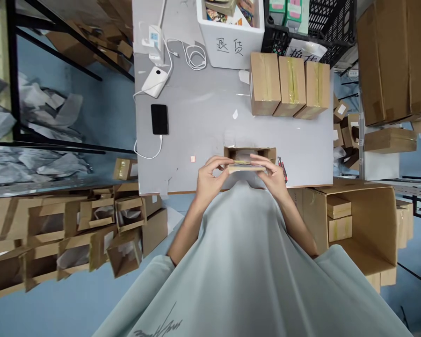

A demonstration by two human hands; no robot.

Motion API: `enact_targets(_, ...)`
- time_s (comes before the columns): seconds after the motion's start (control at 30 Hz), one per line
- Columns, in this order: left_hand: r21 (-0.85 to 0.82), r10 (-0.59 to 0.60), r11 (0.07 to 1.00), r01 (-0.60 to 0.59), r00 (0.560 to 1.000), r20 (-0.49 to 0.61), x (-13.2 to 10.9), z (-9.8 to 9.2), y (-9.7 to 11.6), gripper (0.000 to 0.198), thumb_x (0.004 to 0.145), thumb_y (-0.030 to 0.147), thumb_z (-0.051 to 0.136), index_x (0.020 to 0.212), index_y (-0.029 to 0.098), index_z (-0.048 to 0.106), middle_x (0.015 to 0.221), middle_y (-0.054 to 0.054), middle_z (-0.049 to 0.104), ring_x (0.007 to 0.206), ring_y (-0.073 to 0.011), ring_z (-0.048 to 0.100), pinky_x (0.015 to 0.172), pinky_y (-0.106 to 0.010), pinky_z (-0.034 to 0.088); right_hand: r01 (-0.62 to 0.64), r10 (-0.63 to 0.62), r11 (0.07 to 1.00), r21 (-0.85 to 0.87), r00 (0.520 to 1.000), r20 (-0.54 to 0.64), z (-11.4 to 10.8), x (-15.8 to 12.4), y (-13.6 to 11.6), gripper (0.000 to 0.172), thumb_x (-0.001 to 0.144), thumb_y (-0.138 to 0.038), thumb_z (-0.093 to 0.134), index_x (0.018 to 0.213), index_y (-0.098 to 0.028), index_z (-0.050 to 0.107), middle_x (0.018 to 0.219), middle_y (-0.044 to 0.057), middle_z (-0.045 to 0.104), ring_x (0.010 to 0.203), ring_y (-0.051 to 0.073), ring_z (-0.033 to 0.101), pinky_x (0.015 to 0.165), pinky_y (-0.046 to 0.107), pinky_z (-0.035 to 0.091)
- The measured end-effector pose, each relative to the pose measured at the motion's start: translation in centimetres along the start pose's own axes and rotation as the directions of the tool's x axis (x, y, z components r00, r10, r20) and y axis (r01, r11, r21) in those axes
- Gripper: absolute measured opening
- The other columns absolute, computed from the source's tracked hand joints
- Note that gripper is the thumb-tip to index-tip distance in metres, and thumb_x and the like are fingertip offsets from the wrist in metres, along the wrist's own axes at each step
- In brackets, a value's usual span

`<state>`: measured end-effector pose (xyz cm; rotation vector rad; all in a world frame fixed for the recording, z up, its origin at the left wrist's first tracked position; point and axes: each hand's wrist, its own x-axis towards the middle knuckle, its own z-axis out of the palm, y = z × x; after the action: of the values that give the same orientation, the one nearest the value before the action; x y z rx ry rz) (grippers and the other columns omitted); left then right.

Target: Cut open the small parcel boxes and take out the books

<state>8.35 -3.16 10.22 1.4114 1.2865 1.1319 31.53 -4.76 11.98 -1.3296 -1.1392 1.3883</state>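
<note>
A small open cardboard box [250, 154] sits at the near edge of the grey table [203, 107]. Both hands hold its near flap [246, 167] flat over the front of the box. My left hand [210, 175] pinches the flap's left end, fingers curled. My right hand [272, 174] grips the right end, fingers laid along the top. A red-handled tool [282, 168] lies just right of the box, beside my right hand.
Three taped cardboard boxes [288, 84] stand at the table's far right. A black phone [159, 119] on a white cable, a white charger [155, 81], a white bin [230, 32] and a black crate [315, 23] lie farther back. A large open carton [361, 224] stands right; open empty boxes [91, 234] pile left.
</note>
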Motion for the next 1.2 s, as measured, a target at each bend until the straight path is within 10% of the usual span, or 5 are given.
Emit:
enact_targets(0.3,0.185,0.302,0.937,-0.296,0.953,-0.003,-0.2,-0.6,0.0,0.017,0.106,0.028,0.073,0.097,0.030,0.086,0.108,-0.004,0.086,0.107,-0.0244,0.078,0.102,-0.046,0.061,0.134,-0.138,0.981,-0.141,0.990,-0.012,-0.6,-0.5,0.6,0.022,0.106,-0.050,0.075,0.100,-0.038,0.092,0.151,0.001,0.077,0.150,0.029,0.064,0.128,0.054,0.051)
enact_targets(0.6,-0.003,-0.002,1.000,0.002,0.999,0.044,-0.7,-0.2,-0.1,0.049,0.103,0.051,0.080,0.144,0.025,0.075,0.102,-0.005,0.082,0.093,-0.0190,0.075,0.086,-0.033,0.061,-0.002,-0.011,0.994,-0.111,0.993,-0.116,-0.5,-0.4,1.2,0.060,0.098,-0.053,0.084,0.152,-0.030,0.070,0.087,-0.002,0.078,0.090,0.022,0.074,0.101,0.042,0.062)
enact_targets(0.83,-0.017,-0.162,0.986,0.166,0.977,0.138,-0.6,-0.9,-0.8,0.053,0.104,0.063,0.072,0.134,0.021,0.083,0.109,-0.009,0.082,0.100,-0.0225,0.075,0.093,-0.037,0.062,-0.035,0.029,0.994,-0.103,0.997,-0.065,-0.8,-0.3,-0.1,0.038,0.104,-0.060,0.071,0.116,-0.028,0.084,0.117,0.007,0.086,0.109,0.025,0.079,0.103,0.042,0.062)
enact_targets(1.03,0.015,-0.219,0.975,0.220,0.963,0.159,-0.1,-0.6,-1.7,0.050,0.096,0.070,0.079,0.096,0.021,0.087,0.091,-0.007,0.077,0.083,-0.0210,0.070,0.074,-0.033,0.058,-0.111,0.107,0.992,-0.061,0.991,-0.078,-1.0,0.2,1.0,0.049,0.089,-0.071,0.085,0.103,-0.024,0.084,0.077,0.002,0.079,0.077,0.022,0.074,0.080,0.038,0.061)
enact_targets(1.2,-0.112,-0.321,0.933,0.343,0.930,0.180,-0.2,0.0,-1.9,0.059,0.095,0.077,0.076,0.104,0.019,0.083,0.099,-0.008,0.081,0.090,-0.0235,0.076,0.077,-0.036,0.067,-0.172,0.166,0.983,-0.058,0.981,-0.101,-0.8,0.6,1.5,0.051,0.085,-0.074,0.086,0.089,-0.023,0.080,0.071,-0.002,0.068,0.066,0.015,0.060,0.065,0.031,0.052)
